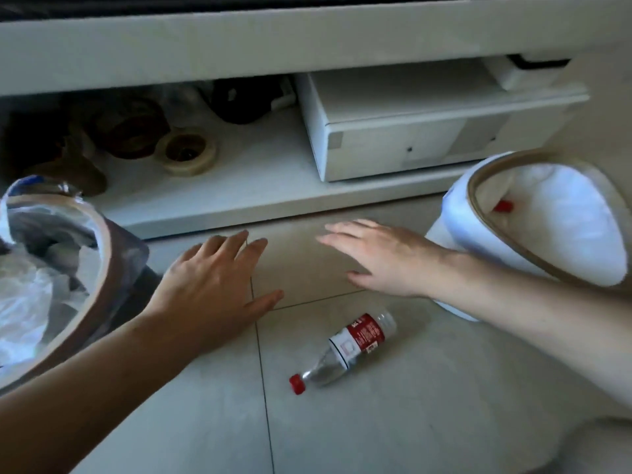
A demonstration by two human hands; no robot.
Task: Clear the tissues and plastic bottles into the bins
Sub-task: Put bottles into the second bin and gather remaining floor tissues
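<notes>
A clear plastic bottle (347, 348) with a red label and red cap lies on its side on the tiled floor, cap toward me. My left hand (213, 283) hovers flat above the floor, fingers straight, just beyond the bottle to its left. My right hand (379, 258) is also spread flat, above and right of the bottle, holding nothing. A brown-rimmed bin (102, 254) at the left holds crumpled white tissues and a plastic liner. A white bin (478, 186) at the right has a white liner, and a red cap shows inside it.
A low white shelf unit (260, 196) runs across the back, holding tape rolls (186, 153), dark clutter and a white printer (403, 131). Grey floor tiles (427, 405) stretch toward me around the bottle.
</notes>
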